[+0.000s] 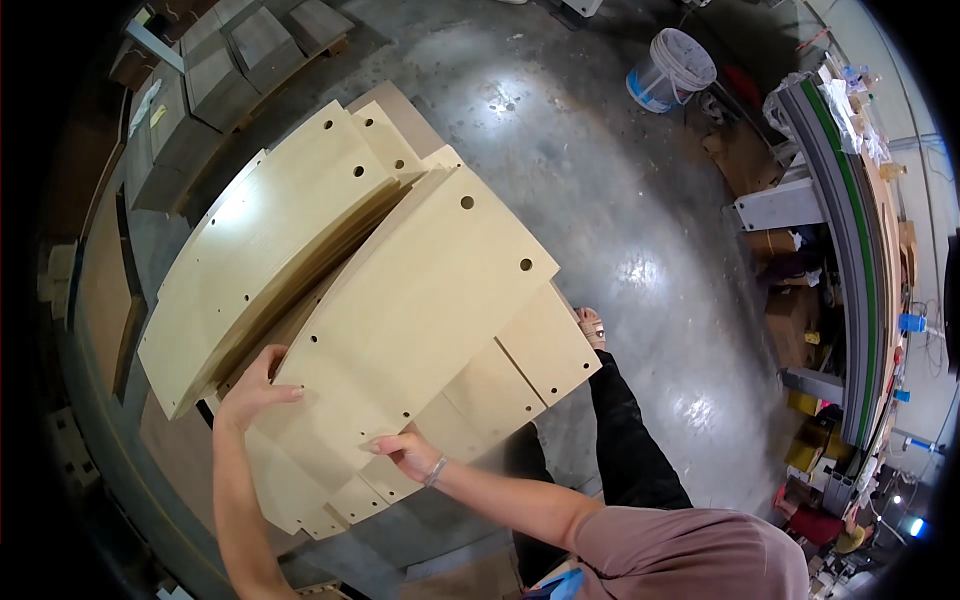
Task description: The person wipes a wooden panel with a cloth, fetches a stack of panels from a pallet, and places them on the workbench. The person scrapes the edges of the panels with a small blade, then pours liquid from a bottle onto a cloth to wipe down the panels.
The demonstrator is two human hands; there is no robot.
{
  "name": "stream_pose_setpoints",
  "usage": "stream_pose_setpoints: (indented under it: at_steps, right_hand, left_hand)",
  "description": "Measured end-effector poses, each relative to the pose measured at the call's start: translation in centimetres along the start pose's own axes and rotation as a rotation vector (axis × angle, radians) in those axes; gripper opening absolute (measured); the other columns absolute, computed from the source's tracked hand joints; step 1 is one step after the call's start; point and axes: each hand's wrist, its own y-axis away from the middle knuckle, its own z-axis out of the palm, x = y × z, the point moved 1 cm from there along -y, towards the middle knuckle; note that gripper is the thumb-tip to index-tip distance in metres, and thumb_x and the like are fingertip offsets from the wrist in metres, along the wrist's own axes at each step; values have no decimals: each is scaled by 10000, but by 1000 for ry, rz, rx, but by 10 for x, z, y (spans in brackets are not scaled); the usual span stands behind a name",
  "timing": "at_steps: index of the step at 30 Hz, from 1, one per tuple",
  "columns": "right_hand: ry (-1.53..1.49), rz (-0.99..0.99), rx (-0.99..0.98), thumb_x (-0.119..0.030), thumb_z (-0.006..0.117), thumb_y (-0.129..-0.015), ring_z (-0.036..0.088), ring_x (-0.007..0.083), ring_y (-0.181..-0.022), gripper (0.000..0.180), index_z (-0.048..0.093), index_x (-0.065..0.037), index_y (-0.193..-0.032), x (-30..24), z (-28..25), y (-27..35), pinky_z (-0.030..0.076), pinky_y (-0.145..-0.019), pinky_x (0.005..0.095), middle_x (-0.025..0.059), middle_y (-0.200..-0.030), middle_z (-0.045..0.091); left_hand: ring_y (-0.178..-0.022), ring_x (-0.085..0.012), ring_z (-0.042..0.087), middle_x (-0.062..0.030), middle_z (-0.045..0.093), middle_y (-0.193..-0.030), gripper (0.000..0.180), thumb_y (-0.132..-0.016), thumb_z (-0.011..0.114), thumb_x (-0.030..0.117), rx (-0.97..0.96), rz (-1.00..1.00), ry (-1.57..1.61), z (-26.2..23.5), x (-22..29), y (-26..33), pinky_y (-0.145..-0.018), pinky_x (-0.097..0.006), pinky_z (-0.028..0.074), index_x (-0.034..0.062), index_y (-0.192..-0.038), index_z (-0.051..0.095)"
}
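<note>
A large pale wooden panel (pixel 420 290) with drilled holes along its ends lies tilted across the top of a stack. At its left edge, my left hand (pixel 258 392) grips it, thumb on the upper face and the other fingers partly hidden. My right hand (pixel 408 452) is closed on the panel's near right edge, its thumb on top and its fingers underneath. Below are more panels of the same pale wood (pixel 500 375), also drilled. To the left stands a second stack, topped by a curved wooden panel (pixel 270 215), with a narrow dark gap between the stacks.
Grey boards (pixel 215 85) are piled at the far left. A white bucket (pixel 672 70) stands on the shiny concrete floor (pixel 640 200) at the far right. A long workbench (pixel 850 250) with boxes beneath runs down the right side. Another person (pixel 822 525) is at the lower right.
</note>
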Motion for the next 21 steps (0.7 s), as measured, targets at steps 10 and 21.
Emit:
stream_pose_setpoints:
  at_steps: [10, 21]
  right_hand:
    - [30, -11, -60, -51, 714, -757, 620, 175, -1026, 552, 503, -14, -1266, -19, -10, 17, 487, -940, 330, 65, -1093, 656]
    - [-9, 165, 209, -154, 698, -818, 562, 171, -1121, 583, 456, -62, -1340, -99, -15, 256, 449, -986, 375, 59, -1212, 589]
  left_hand:
    - [-1183, -230, 499, -117, 529, -1265, 939, -546, 797, 196, -29, 75, 225, 30, 8, -2, -1036, -335, 353, -32, -1372, 412]
    - [-1049, -198, 578, -129, 584, -1199, 803, -647, 730, 65, -201, -234, 254, 204, 101, 90, -883, -305, 476, -42, -1378, 415]
